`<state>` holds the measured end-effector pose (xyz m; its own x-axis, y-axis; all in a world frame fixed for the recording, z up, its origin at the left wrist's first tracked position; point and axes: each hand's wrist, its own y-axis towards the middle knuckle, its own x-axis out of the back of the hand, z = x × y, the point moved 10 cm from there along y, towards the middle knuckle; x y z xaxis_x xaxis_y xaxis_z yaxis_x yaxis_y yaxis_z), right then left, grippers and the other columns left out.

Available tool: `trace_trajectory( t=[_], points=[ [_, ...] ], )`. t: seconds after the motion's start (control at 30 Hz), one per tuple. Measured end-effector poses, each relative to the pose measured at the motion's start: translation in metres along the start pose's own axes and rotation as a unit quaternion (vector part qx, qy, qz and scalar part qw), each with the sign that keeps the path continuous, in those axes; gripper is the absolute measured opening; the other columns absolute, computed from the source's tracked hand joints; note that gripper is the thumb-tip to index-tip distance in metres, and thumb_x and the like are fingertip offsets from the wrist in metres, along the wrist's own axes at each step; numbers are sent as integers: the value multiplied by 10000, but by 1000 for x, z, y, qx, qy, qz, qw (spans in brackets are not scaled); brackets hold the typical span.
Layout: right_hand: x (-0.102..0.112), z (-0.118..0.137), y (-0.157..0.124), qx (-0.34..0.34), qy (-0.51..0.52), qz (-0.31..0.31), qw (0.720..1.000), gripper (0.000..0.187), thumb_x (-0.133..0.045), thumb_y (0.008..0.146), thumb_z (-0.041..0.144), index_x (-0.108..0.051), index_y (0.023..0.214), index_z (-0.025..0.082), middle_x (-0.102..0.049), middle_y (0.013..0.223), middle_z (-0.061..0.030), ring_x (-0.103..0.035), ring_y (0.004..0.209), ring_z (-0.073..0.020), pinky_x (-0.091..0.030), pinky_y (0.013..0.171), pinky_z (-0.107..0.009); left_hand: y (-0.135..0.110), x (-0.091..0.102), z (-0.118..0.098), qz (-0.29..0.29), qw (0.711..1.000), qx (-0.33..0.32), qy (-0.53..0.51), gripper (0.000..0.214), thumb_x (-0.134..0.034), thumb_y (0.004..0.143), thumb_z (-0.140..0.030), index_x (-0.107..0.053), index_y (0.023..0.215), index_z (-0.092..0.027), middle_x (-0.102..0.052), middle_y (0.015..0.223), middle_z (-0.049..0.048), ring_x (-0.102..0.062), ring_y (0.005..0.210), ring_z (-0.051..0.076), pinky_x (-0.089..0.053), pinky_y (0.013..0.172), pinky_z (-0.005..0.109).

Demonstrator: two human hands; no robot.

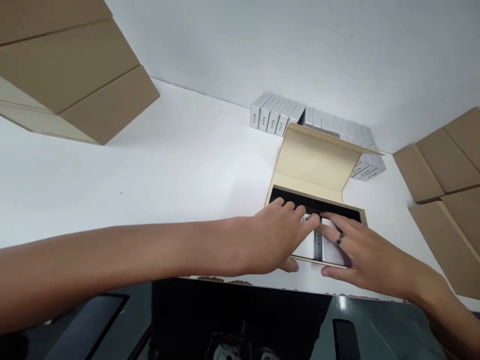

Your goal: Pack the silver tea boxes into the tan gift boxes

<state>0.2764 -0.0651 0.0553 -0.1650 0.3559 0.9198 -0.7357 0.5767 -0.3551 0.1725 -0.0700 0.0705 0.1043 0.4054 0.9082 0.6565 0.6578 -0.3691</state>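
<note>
An open tan gift box (314, 162) with a raised lid and black lining stands on the white table (180, 165). Small silver boxes (318, 245) lie inside it. My left hand (275, 237) rests over the silver boxes with fingers curled down on them, thumb at the box's near edge. My right hand (358, 252), wearing a ring, lies flat on the silver boxes with fingers stretched out and touching the left fingertips.
A row of several silver boxes (273, 116) lines the wall behind the open box. Stacked brown cartons stand at the upper left (71, 70) and the right (446, 175). A dark surface (240, 320) lies below the table's near edge.
</note>
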Motion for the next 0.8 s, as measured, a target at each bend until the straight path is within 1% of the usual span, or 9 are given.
trace_trajectory(
  t=[0.1,0.23,0.33,0.43,0.53,0.6,0.67,0.73,0.8],
  points=[
    [1,6,5,2,-26,38,999,593,-715,939,491,-545,1459,261,-527,1416,-179,-601,1220,-369,-588,959,-580,10,2,-3,37,999,-2,37,876,-867,803,-490,-488,1514,-146,-664,1375,210,-667,1180,370,-506,954,428],
    [1,7,11,-15,-71,110,991,555,-743,920,427,-587,1421,248,-597,1213,-155,-650,988,-326,-617,819,-560,28,0,-4,105,994,4,43,999,-966,640,-507,-542,1503,-236,-778,1134,128,-729,961,359,-560,817,433],
    [2,10,15,-20,-105,137,985,597,-734,924,396,-559,1478,258,-607,1126,-140,-665,935,-325,-617,793,-559,42,-9,-2,139,990,6,34,1067,-1017,514,-479,-584,1475,-310,-800,974,68,-735,822,358,-576,762,459],
    [1,13,19,-25,-134,156,978,604,-739,924,384,-559,1490,269,-610,1133,-144,-686,927,-332,-619,790,-549,49,-17,2,146,989,11,25,952,-1034,443,-428,-702,1332,-348,-784,850,36,-719,740,344,-568,805,504],
    [0,17,23,-24,-153,151,976,597,-745,921,390,-576,1478,258,-607,1165,-156,-694,956,-345,-621,798,-539,48,-12,7,119,993,28,-3,998,-1048,383,-379,-714,1323,-345,-790,896,45,-723,805,358,-564,819,496],
    [0,18,25,-23,-159,133,978,617,-752,916,399,-570,1487,254,-602,1185,-163,-692,990,-354,-619,821,-540,42,-5,8,116,993,32,-5,1024,-1042,413,-389,-681,1371,-338,-798,957,54,-729,878,366,-567,800,459],
    [-1,17,23,-26,-164,116,979,625,-749,920,408,-561,1499,266,-601,1182,-161,-691,990,-354,-617,823,-541,36,-1,6,132,991,23,18,985,-1012,514,-439,-640,1418,-319,-800,977,61,-729,927,361,-564,795,431],
    [-3,15,22,-29,-164,104,981,623,-748,922,412,-557,1502,290,-601,1169,-150,-692,961,-343,-618,799,-532,32,1,1,149,988,4,43,955,-968,617,-478,-590,1471,-279,-799,950,66,-725,913,341,-557,788,416],
    [-3,14,21,-32,-156,102,982,598,-763,910,407,-584,1471,301,-599,1165,-141,-691,949,-334,-620,789,-522,30,2,-3,160,985,-11,55,962,-940,668,-493,-547,1507,-234,-796,930,72,-714,873,323,-548,758,403]
  ],
)
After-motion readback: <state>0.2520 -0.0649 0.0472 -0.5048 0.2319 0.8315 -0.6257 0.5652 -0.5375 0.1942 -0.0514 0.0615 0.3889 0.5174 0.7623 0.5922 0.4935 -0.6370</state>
